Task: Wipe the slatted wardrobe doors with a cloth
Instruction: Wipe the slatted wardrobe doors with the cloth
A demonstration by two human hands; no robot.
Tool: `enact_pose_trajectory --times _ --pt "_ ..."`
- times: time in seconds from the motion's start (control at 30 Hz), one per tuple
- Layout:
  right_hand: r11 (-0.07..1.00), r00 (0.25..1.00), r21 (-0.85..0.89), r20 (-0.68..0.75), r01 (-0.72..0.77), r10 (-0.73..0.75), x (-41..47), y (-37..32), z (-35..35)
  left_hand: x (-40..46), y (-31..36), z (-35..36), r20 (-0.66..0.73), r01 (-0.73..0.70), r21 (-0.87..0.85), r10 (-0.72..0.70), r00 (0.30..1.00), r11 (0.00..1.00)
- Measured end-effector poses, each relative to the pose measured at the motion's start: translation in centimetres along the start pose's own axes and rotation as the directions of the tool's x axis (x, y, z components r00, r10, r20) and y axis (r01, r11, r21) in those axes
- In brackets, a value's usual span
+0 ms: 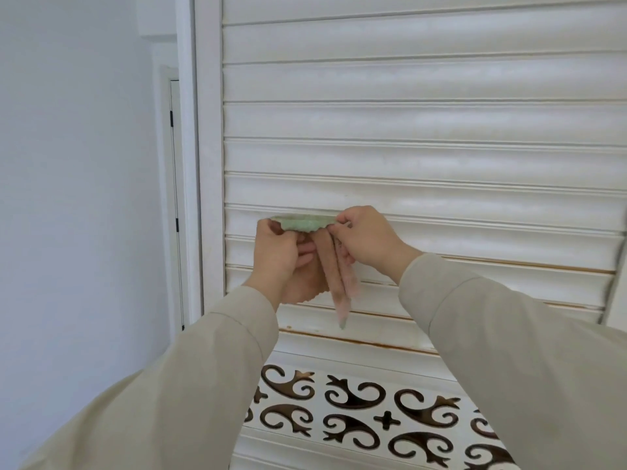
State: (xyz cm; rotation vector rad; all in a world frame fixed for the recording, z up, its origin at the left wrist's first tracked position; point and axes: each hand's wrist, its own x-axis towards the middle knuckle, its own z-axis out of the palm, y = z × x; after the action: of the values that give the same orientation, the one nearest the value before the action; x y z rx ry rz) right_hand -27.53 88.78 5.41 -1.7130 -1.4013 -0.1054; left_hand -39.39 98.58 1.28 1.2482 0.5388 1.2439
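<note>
Cloth (302,223) held taut between both hands, against slat (441,228) near door (424,123) left edge. Left hand (280,252) fingers curled, cloth's left end pinched. Right hand (364,237) fingers curled, right end pinched at thumb. Green top edge of cloth bunched flat along slat lip; pinkish folds hung down between hands. Beige sleeves (509,334) seen on both arms. Scroll-cutout panel (373,412) set below slats. Door frame (208,164) at left, wall (74,164) beyond.
</note>
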Motion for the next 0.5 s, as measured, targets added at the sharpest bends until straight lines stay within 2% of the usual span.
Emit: enact_pose_trajectory --times 0.07,0.17,0.23,0.27,0.3,0.37,0.4,0.43,0.5 --pt "0.998 0.999 0.046 0.020 -0.030 0.029 -0.1 -0.2 0.5 0.2 -0.5 -0.1 -0.054 0.086 0.032 -0.084 0.995 0.996" --pt "0.993 0.993 0.105 0.115 -0.049 0.037 -0.1 -0.5 1.2 0.7 -1.2 -0.2 -0.031 0.153 0.123 -0.150 0.988 0.981" --pt "0.999 0.992 -0.026 0.125 0.026 -0.023 0.1 -0.6 1.5 1.1 -1.8 -0.4 0.004 0.054 0.219 -0.056 0.998 0.974" --pt "0.992 0.994 -0.107 0.097 0.062 -0.051 0.2 -0.3 1.5 1.4 -2.1 -0.7 0.033 -0.035 0.333 0.025 0.999 0.942" --pt "0.981 0.997 -0.180 0.055 0.068 -0.059 0.4 0.1 1.3 1.6 -2.4 -1.1 0.092 -0.151 0.472 0.122 0.988 0.869" --pt "0.966 0.998 -0.257 -0.047 0.024 -0.037 0.7 1.2 0.4 1.9 -3.2 -1.7 0.265 -0.389 0.695 0.287 0.920 0.605" --pt "0.957 0.996 -0.290 -0.092 -0.008 -0.019 0.7 1.9 -0.2 2.0 -3.7 -1.8 0.332 -0.465 0.745 0.337 0.881 0.479" --pt "0.940 0.988 -0.340 -0.150 -0.008 -0.046 0.6 2.7 -0.8 2.1 -4.1 -1.9 0.369 -0.498 0.781 0.364 0.855 0.377" --pt "0.864 0.920 -0.503 -0.321 0.036 -0.225 0.4 4.1 -2.2 1.7 -4.3 -1.4 0.417 -0.514 0.837 0.388 0.822 0.188"
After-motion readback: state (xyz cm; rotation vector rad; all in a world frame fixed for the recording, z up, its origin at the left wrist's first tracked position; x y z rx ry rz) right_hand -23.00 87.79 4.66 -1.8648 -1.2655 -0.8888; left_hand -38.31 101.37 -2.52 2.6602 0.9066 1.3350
